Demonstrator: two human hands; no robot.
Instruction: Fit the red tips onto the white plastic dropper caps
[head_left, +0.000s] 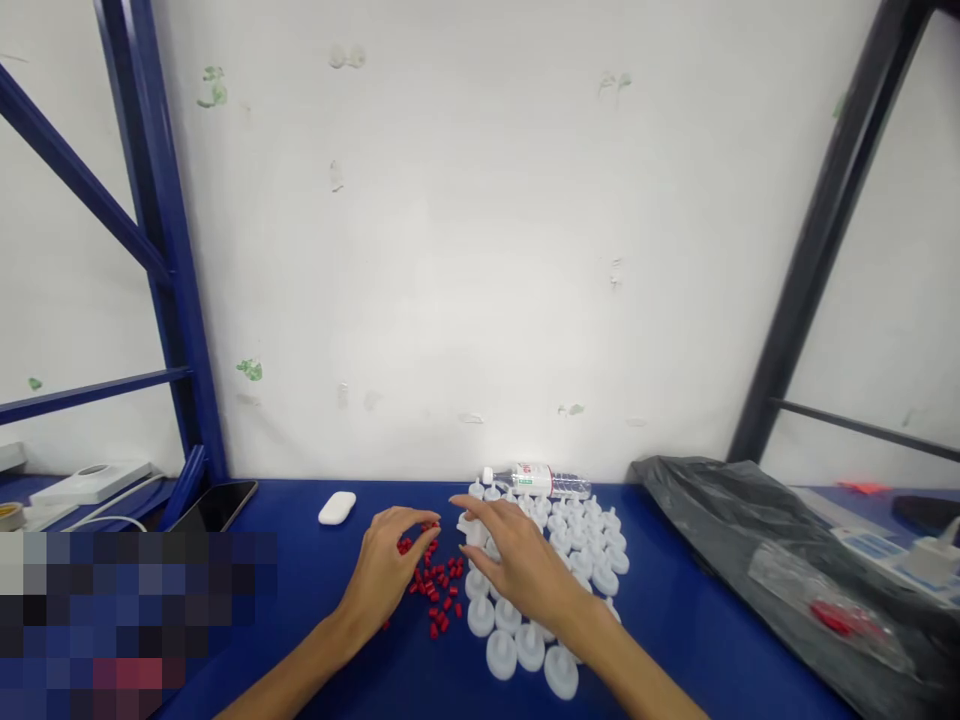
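Observation:
My left hand [384,560] is closed in a pinch, thumb and forefinger meeting on a small red cap [430,524]. Below and around its fingertips lie several more loose red caps [429,585]. Opposite it, my right hand [517,550] curls its thumb and fingers round a white spouted lid [471,528], whose spout points left toward the red cap. The two held pieces are apart by a small gap. Under and beyond the right hand spread many white spouted lids [530,645], mostly standing with their narrow spouts up; the right forearm hides some.
A clear bottle [551,482] lies behind the lids near the wall. On the left are a white case [337,508] and a dark phone [214,506]. A black plastic bag [720,540] covers the right side, with a clear packet [832,605] holding something red on it.

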